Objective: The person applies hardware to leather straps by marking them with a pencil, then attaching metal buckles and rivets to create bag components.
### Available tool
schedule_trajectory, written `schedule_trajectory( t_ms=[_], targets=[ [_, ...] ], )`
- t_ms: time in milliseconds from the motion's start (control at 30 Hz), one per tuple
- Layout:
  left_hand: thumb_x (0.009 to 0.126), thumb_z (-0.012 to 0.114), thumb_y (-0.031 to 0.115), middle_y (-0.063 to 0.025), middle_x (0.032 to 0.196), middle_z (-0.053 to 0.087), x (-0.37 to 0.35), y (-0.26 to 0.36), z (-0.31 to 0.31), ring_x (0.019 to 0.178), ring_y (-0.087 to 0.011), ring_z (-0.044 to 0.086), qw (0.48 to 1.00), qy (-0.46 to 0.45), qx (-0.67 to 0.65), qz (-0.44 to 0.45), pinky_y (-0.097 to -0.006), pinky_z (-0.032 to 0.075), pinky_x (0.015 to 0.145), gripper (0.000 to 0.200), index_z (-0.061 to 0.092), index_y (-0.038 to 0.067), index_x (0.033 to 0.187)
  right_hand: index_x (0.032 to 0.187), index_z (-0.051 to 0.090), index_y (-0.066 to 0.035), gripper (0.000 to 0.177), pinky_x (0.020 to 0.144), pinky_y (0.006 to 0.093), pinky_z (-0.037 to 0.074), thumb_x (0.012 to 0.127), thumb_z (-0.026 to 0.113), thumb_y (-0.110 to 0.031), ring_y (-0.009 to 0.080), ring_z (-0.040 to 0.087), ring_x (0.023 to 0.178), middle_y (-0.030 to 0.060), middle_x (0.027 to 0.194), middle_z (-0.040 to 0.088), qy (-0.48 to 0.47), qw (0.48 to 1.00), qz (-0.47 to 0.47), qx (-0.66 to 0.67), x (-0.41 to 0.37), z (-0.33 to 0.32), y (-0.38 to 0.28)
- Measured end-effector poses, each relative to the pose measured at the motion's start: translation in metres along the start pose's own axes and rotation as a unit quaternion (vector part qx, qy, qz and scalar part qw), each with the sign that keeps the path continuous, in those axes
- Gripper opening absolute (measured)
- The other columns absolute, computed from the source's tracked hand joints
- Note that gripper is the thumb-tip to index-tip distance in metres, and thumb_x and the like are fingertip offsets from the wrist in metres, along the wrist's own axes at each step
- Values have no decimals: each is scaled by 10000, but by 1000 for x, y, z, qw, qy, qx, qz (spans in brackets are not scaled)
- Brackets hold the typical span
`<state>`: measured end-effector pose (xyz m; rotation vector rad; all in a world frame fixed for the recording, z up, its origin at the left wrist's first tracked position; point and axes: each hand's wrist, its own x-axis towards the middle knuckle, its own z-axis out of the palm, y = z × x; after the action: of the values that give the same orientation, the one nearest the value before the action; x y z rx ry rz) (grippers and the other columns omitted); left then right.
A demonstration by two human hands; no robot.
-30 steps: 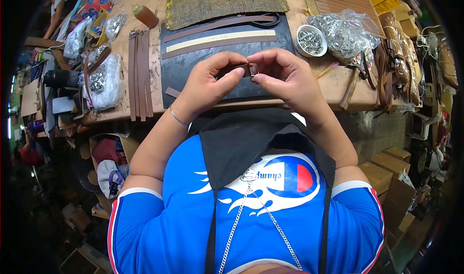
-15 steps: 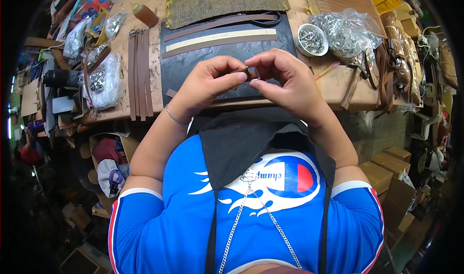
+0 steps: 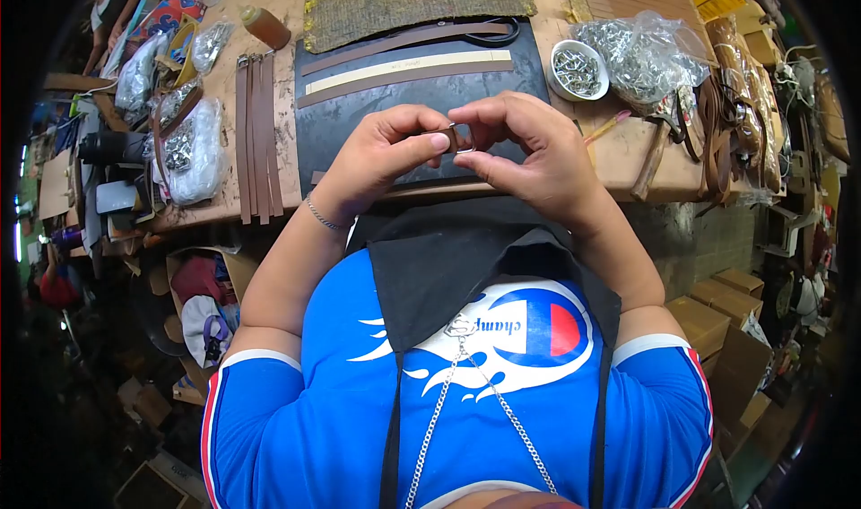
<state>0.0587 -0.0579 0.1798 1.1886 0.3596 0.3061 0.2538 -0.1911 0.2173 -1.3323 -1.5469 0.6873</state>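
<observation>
Over the near part of a black work mat (image 3: 359,105), I hold a small metal buckle (image 3: 470,142) with a brown leather strip (image 3: 457,135) at it. My left hand (image 3: 390,146) pinches the strip's side between thumb and fingers. My right hand (image 3: 535,141) has its thumb and forefinger on the buckle's frame from the other side. Most of the strip is hidden behind my left hand. On the mat beyond lie brown leather straps (image 3: 395,86) and a pale marked strip (image 3: 413,66).
Several brown straps (image 3: 256,141) lie at left, near a bottle of amber liquid (image 3: 267,29). On the right are a white bowl of metal buckles (image 3: 577,71), a plastic bag of hardware (image 3: 637,56) and a hammer (image 3: 653,161). A worn fibrous mat (image 3: 417,7) lies at the back.
The buckle has turned, so its frame and the brown leather at it now show more broadly. Both hands have shifted very slightly, keeping their grip.
</observation>
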Motion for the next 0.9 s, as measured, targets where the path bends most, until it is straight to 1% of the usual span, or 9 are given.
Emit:
schedule_trajectory(
  t_ms=[133, 200, 300, 433, 567, 667, 733, 867, 900],
  targets=[
    [970, 687, 131, -30, 981, 689, 0, -2, 0, 891, -111, 601, 999, -18, -29, 0, -266, 502, 831, 146, 712, 15, 1056, 1187, 707, -7, 384, 804, 267, 570, 822, 824, 0, 129, 703, 886, 63, 999, 684, -3, 1000, -16, -1, 0, -1, 0],
    [972, 681, 135, -34, 992, 684, -1, -1, 2, 911, -121, 600, 997, -32, -77, -4, -281, 504, 854, 139, 705, 28, 1056, 1178, 709, -13, 379, 798, 269, 565, 819, 830, -14, 133, 702, 880, 63, 995, 686, -2, 1000, -24, 1, 0, -1, -1],
    [967, 684, 136, -38, 1009, 683, -1, -4, 3, 923, -127, 600, 993, -44, -108, -6, -289, 506, 865, 137, 705, 40, 1062, 1157, 716, -25, 366, 783, 278, 555, 814, 841, -44, 146, 698, 866, 63, 975, 690, 1, 999, -44, -4, 0, -1, -2],
    [966, 686, 138, -41, 1015, 687, 0, -6, 5, 926, -128, 602, 994, -40, -106, -2, -289, 508, 875, 133, 706, 49, 1063, 1124, 726, -45, 351, 763, 303, 542, 797, 851, -77, 179, 691, 844, 66, 931, 699, 15, 997, -71, -37, 1, -1, -6],
    [968, 688, 143, -42, 1038, 696, 0, -6, 3, 930, -118, 604, 994, -46, -97, -5, -280, 507, 887, 132, 705, 50, 1061, 1112, 727, -48, 354, 763, 315, 541, 782, 852, -78, 196, 692, 840, 74, 925, 702, 20, 995, -86, -55, 1, -1, -7],
    [970, 689, 137, -45, 1059, 703, 1, -4, 2, 943, -109, 609, 995, -50, -83, -4, -272, 508, 891, 135, 705, 48, 1070, 1108, 725, -45, 355, 759, 318, 548, 775, 848, -65, 208, 694, 840, 83, 932, 703, 22, 993, -92, -64, 0, -2, -10],
    [972, 689, 133, -46, 1071, 706, 0, -1, 2, 952, -105, 613, 996, -49, -74, -5, -269, 509, 892, 138, 705, 47, 1078, 1105, 721, -29, 349, 754, 329, 563, 777, 840, -40, 221, 700, 847, 93, 936, 702, 20, 990, -116, -82, 0, -3, -12],
    [980, 682, 121, -52, 1101, 719, 0, 0, 0, 1017, -110, 638, 997, -63, -46, 0, -261, 510, 898, 158, 707, 44, 1115, 1108, 716, -12, 342, 755, 338, 577, 783, 826, -10, 236, 706, 857, 107, 944, 702, 18, 986, -131, -104, -1, -4, -14],
    [983, 679, 117, -52, 1107, 722, 1, 0, 0, 1036, -113, 645, 997, -70, -36, 5, -258, 511, 898, 164, 708, 44, 1127, 1134, 707, -29, 353, 763, 361, 572, 796, 809, -30, 270, 698, 865, 108, 952, 689, 17, 985, -132, -113, -2, -4, -14]
  ],
)
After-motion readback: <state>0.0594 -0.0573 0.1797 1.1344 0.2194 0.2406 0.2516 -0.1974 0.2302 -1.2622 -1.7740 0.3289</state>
